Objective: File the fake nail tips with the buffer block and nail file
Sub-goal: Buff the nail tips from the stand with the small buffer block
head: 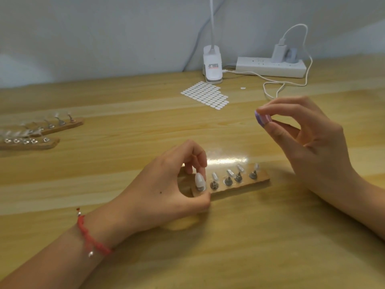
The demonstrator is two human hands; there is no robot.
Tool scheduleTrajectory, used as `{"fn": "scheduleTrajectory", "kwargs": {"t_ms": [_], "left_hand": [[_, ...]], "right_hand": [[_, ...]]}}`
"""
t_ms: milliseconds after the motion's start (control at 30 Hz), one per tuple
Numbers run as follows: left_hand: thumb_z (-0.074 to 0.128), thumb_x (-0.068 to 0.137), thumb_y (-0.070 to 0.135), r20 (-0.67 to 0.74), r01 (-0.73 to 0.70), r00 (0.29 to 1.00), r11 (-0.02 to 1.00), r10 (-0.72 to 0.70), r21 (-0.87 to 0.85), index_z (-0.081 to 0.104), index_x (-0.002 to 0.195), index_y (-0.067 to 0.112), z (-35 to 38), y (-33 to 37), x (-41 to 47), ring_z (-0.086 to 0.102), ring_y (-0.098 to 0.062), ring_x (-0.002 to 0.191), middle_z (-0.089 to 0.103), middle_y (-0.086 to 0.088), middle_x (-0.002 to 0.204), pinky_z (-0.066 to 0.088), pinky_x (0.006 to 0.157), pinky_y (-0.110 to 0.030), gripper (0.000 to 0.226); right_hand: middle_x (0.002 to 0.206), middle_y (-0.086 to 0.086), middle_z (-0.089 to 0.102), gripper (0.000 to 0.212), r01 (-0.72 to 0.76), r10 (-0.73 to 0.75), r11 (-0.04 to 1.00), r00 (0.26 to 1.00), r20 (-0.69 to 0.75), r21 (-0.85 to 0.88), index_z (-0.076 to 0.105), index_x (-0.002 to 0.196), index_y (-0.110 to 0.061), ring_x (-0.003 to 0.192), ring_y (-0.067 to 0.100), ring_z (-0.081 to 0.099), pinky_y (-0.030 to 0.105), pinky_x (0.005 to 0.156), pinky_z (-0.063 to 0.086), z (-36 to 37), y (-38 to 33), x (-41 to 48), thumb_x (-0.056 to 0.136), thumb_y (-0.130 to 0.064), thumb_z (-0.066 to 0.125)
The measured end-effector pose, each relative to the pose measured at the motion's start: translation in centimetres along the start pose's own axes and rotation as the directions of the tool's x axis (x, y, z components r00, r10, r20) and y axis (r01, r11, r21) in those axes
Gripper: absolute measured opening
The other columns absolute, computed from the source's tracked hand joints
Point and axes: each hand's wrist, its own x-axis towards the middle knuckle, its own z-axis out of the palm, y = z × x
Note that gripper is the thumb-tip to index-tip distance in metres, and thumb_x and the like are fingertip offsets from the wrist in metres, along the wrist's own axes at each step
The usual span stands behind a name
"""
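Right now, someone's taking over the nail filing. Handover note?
Left hand grips the left end of the wooden strip, index finger on the white nail tip.
Right hand pinches the buffer block in the air, apart from the tips.
Four clear tips stand on the same strip; two more strips lie far left.
Done: cannot tell if any tip is filed. No nail file in view.
Left: bring the block to the white tip, then the rest.

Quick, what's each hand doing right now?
Left hand: pinching the white nail tip on the wooden strip.
Right hand: pinching the buffer block.
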Motion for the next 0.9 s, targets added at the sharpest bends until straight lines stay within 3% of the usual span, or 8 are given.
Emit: {"fn": "scheduleTrajectory", "kwargs": {"t_ms": [167, 333, 467, 600, 667, 767, 900], "left_hand": [[0.069, 0.067, 0.055, -0.028, -0.015, 0.999, 0.999, 0.016, 0.05, 0.065, 0.09, 0.035, 0.3, 0.1, 0.0, 0.056, -0.011, 0.096, 0.062, 0.02, 0.091, 0.045, 0.081, -0.025, 0.03], [0.079, 0.072, 0.031, -0.13, -0.074, 0.988, 0.996, 0.079, 0.047, 0.071, 0.074, 0.031, 0.9, 0.0, 0.1, 0.057, -0.012, 0.089, 0.065, 0.017, 0.085, 0.041, 0.079, -0.018, 0.008], [0.073, 0.072, 0.03, -0.15, -0.137, 0.977, 0.987, 0.149, 0.085, 0.072, 0.072, 0.028, 1.1, 0.3, 0.1, 0.057, -0.012, 0.089, 0.067, 0.019, 0.085, 0.048, 0.076, -0.036, 0.002], [0.077, 0.075, 0.027, -0.204, -0.183, 0.96, 0.981, 0.191, 0.057, 0.074, 0.077, 0.027, 1.2, 0.7, 0.0, 0.064, -0.006, 0.093, 0.071, 0.022, 0.087, 0.047, 0.081, -0.043, 0.003], [0.076, 0.078, 0.027, -0.267, -0.196, 0.948, 0.978, 0.172, -0.067, 0.075, 0.082, 0.025, 1.2, 0.8, -0.1, 0.067, -0.006, 0.092, 0.072, 0.02, 0.089, 0.05, 0.083, -0.039, 0.005], [0.075, 0.079, 0.03, -0.34, -0.178, 0.933, 0.973, 0.118, -0.15, 0.077, 0.088, 0.025, 1.0, 0.8, -0.1, 0.067, -0.004, 0.09, 0.072, 0.019, 0.09, 0.045, 0.082, -0.016, 0.01], [0.072, 0.08, 0.03, -0.384, -0.161, 0.917, 0.981, 0.108, -0.109, 0.074, 0.091, 0.032, 0.9, 0.6, 0.1, 0.063, -0.01, 0.092, 0.069, 0.017, 0.09, 0.043, 0.082, -0.017, 0.011]], "right_hand": [[0.115, 0.007, 0.059, 0.03, -0.011, 0.012, 1.0, 1.0, 0.008, -0.002, 0.061, 0.117, -0.017, 0.112, 0.015, 0.062, 0.025, 0.095, 0.053, -0.1, -0.2, 0.0, 0.093, 0.001, 0.06], [0.114, 0.007, 0.059, 0.028, -0.007, 0.008, 1.0, 1.0, 0.021, -0.017, 0.061, 0.116, -0.018, 0.11, 0.017, 0.063, 0.027, 0.095, 0.053, 0.0, -0.5, -0.1, 0.093, -0.002, 0.06], [0.113, 0.01, 0.059, 0.029, 0.008, -0.007, 1.0, 0.999, 0.037, -0.025, 0.061, 0.115, -0.021, 0.109, 0.016, 0.063, 0.03, 0.095, 0.054, 0.1, -0.7, -0.1, 0.093, -0.002, 0.06], [0.113, 0.009, 0.06, 0.03, 0.009, -0.008, 1.0, 0.999, 0.044, -0.029, 0.06, 0.117, -0.02, 0.109, 0.015, 0.063, 0.028, 0.094, 0.055, 0.2, -1.1, -0.1, 0.092, -0.003, 0.061], [0.113, 0.005, 0.061, 0.034, -0.003, 0.004, 1.0, 0.999, 0.032, -0.006, 0.056, 0.121, -0.021, 0.108, 0.016, 0.064, 0.027, 0.093, 0.055, 0.3, -1.5, -0.1, 0.091, -0.006, 0.061], [0.112, 0.007, 0.062, 0.038, 0.015, -0.016, 1.0, 0.999, 0.042, 0.024, 0.053, 0.127, -0.017, 0.107, 0.015, 0.066, 0.028, 0.093, 0.055, 0.4, -2.2, -0.3, 0.092, -0.006, 0.062], [0.117, 0.003, 0.061, 0.034, 0.159, -0.149, 0.985, 0.98, 0.129, -0.066, 0.057, 0.124, -0.017, 0.111, 0.015, 0.063, 0.03, 0.093, 0.053, 0.8, -3.6, -0.9, 0.091, -0.006, 0.059]]}}
